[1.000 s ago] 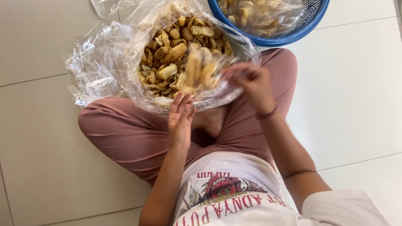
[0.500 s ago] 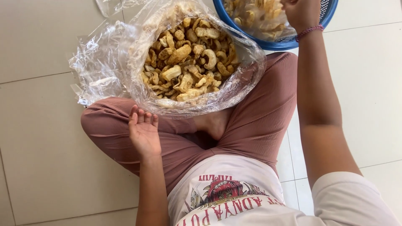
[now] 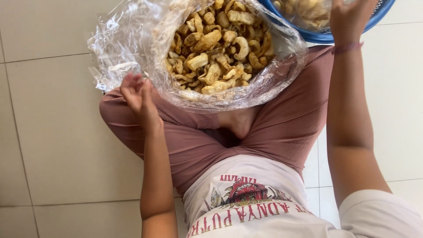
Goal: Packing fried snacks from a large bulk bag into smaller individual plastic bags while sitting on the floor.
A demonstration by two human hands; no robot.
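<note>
A: 2 hands logged, both bare. Left hand [image 3: 139, 99] was raised over the left knee, just beside the near-left edge of the clear plastic bag [image 3: 132, 48]. Fingers loosely curled and a little apart, clamped on nothing that I could see.

B: And the other?

A: Right hand [image 3: 350, 17] was stretched forward over the rim of the blue basket [image 3: 326, 37] at the top right. Fingers spread somewhat, tips pointing into the basket. Fingertips partly cut off by the frame edge, so I could not tell whether they gripped anything.

B: Position of the food?

A: 1 big heap of fried golden-brown crackers [image 3: 218, 48], curled and puffy, lay inside the open plastic bag. Bag sat on the floor in front of the crossed legs, its near edge resting against the pink trousers [image 3: 282, 128]. More of the same snacks [image 3: 304, 13] showed in the basket, under another sheet of clear plastic.

B: Surroundings?

A: Person sat cross-legged on pale floor tiles [image 3: 53, 150], 1 bare foot [image 3: 240, 123] tucked just under the bag's near edge. White printed shirt [image 3: 246, 202] at the bottom. A thin band [image 3: 348, 47] circled the right wrist.
</note>
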